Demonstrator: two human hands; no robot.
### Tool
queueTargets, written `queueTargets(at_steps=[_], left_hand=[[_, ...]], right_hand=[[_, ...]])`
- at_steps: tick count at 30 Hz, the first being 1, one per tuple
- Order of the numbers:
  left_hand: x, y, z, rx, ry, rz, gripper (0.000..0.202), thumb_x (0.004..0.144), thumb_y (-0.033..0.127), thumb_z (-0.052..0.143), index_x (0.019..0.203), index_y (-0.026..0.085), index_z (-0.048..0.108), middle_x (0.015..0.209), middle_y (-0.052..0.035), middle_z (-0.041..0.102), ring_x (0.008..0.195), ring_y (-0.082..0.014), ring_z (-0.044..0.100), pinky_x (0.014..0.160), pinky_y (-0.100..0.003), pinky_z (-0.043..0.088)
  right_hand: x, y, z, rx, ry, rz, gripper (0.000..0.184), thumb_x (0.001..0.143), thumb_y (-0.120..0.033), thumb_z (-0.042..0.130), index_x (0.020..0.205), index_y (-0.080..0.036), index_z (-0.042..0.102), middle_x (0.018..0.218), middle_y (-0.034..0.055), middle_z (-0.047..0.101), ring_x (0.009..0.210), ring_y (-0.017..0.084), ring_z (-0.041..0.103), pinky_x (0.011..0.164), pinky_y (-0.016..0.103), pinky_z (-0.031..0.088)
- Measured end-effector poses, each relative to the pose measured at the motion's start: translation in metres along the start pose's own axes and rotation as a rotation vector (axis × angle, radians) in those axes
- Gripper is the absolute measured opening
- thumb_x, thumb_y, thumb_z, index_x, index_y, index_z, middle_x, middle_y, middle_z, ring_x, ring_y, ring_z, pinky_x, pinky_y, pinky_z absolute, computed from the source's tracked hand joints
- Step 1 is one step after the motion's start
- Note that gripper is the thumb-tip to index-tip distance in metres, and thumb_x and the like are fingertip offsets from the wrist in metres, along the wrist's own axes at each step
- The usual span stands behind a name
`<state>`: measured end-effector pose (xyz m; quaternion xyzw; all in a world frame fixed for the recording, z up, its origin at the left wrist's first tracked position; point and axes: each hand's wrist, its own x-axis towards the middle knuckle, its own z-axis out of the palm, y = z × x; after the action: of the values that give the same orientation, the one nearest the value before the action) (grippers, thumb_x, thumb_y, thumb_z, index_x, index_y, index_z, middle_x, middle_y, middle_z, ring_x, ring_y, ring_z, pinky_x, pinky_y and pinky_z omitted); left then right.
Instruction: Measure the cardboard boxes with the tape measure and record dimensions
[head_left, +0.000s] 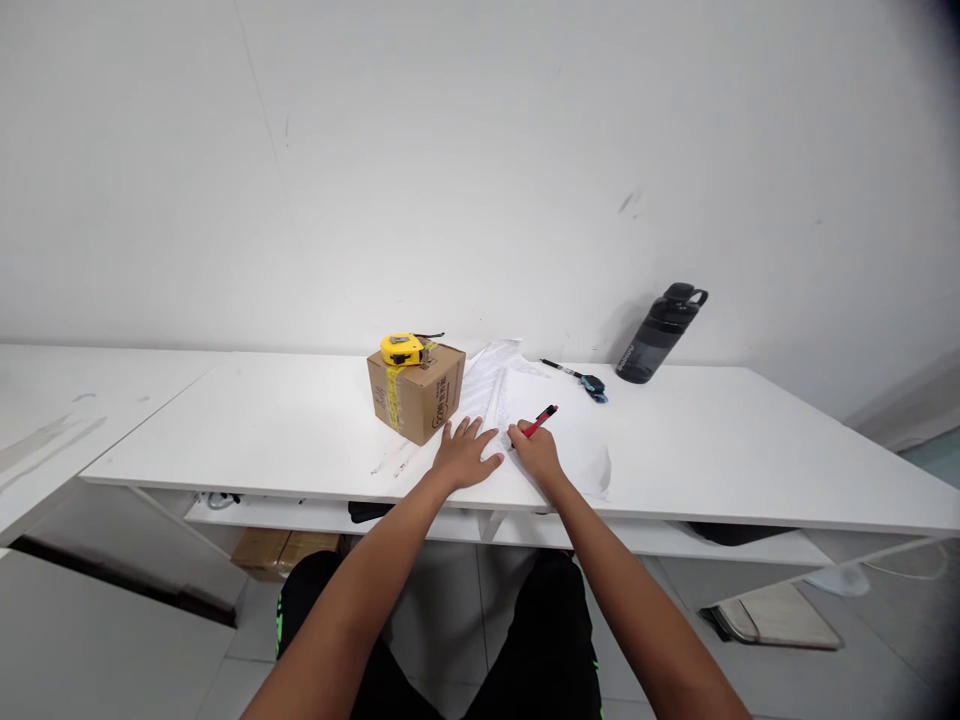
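My right hand [535,452] is closed around a red pen [538,422], its lower end down at a white sheet of paper [574,435]. Flat on the paper's left edge rests my left hand [466,455], its fingers spread and holding nothing. Just beyond those fingers stands a taped cardboard box [435,395]. A yellow tape measure [402,349] lies on top of the box. More sheets with writing [486,375] are partly covered by the white sheet, between it and the box.
A dark water bottle [652,335] stands at the back right near the wall. A black pen [559,367] lies behind the paper, beside a small dark blue item [594,388] I cannot make out. Below the white desk [247,420] runs a shelf [442,522] holding dark objects.
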<state>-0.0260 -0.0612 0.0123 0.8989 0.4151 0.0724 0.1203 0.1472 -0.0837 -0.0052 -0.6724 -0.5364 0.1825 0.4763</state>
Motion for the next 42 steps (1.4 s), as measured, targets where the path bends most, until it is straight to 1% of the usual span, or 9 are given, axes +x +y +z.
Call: queueTargets(at_steps=[7, 14, 25, 29, 33, 42], left_hand=[[-0.0014, 0.0023, -0.0023, 0.005, 0.006, -0.001, 0.066, 0.091, 0.066, 0.025, 0.148, 0.033, 0.033, 0.161, -0.0032, 0.020, 0.149, -0.0263, 0.011, 0.119, -0.054, 0.005], [-0.0014, 0.0021, -0.0026, 0.000, -0.003, -0.002, 0.066, 0.091, 0.066, 0.025, 0.148, 0.033, 0.032, 0.161, -0.0037, 0.020, 0.149, -0.0261, 0.010, 0.118, -0.054, 0.004], [-0.0002, -0.0003, 0.0000, 0.005, 0.006, 0.005, 0.065, 0.091, 0.066, 0.024, 0.147, 0.034, 0.032, 0.161, -0.0022, 0.019, 0.149, -0.0259, 0.010, 0.118, -0.055, 0.005], [0.0000, -0.0007, 0.0009, 0.008, 0.016, 0.006, 0.065, 0.091, 0.066, 0.024, 0.147, 0.034, 0.032, 0.161, -0.0029, 0.020, 0.149, -0.0266, 0.011, 0.118, -0.055, 0.005], [0.0004, -0.0009, 0.0012, 0.005, 0.013, 0.007, 0.065, 0.091, 0.066, 0.025, 0.147, 0.035, 0.032, 0.161, -0.0016, 0.019, 0.149, -0.0265, 0.011, 0.119, -0.055, 0.005], [-0.0003, -0.0001, -0.0008, 0.004, 0.010, 0.008, 0.066, 0.091, 0.066, 0.025, 0.148, 0.034, 0.032, 0.161, -0.0042, 0.020, 0.149, -0.0265, 0.011, 0.118, -0.055, 0.005]], right_hand=[[0.0006, 0.0012, 0.0006, -0.016, 0.001, -0.003, 0.031, 0.077, -0.041, 0.043, 0.053, -0.024, 0.035, 0.047, -0.0051, 0.039, 0.053, 0.014, 0.040, 0.056, 0.027, 0.029], [0.0008, 0.0029, 0.0015, -0.007, 0.007, 0.020, 0.032, 0.077, -0.041, 0.045, 0.053, -0.023, 0.034, 0.047, -0.0054, 0.037, 0.053, 0.014, 0.038, 0.056, 0.027, 0.030], [0.0005, 0.0022, 0.0009, -0.009, 0.009, 0.000, 0.032, 0.078, -0.041, 0.044, 0.053, -0.024, 0.034, 0.047, -0.0053, 0.037, 0.053, 0.014, 0.038, 0.056, 0.027, 0.029], [0.0004, 0.0016, 0.0006, -0.012, 0.004, 0.007, 0.032, 0.078, -0.042, 0.043, 0.054, -0.024, 0.034, 0.048, -0.0052, 0.037, 0.053, 0.014, 0.038, 0.057, 0.027, 0.030], [0.0002, 0.0010, 0.0005, -0.007, 0.002, 0.015, 0.032, 0.078, -0.042, 0.044, 0.054, -0.024, 0.033, 0.048, -0.0055, 0.036, 0.054, 0.014, 0.038, 0.057, 0.027, 0.030], [0.0004, 0.0010, 0.0005, -0.015, 0.000, 0.005, 0.032, 0.079, -0.041, 0.044, 0.054, -0.024, 0.034, 0.048, -0.0054, 0.037, 0.054, 0.014, 0.038, 0.057, 0.027, 0.030]])
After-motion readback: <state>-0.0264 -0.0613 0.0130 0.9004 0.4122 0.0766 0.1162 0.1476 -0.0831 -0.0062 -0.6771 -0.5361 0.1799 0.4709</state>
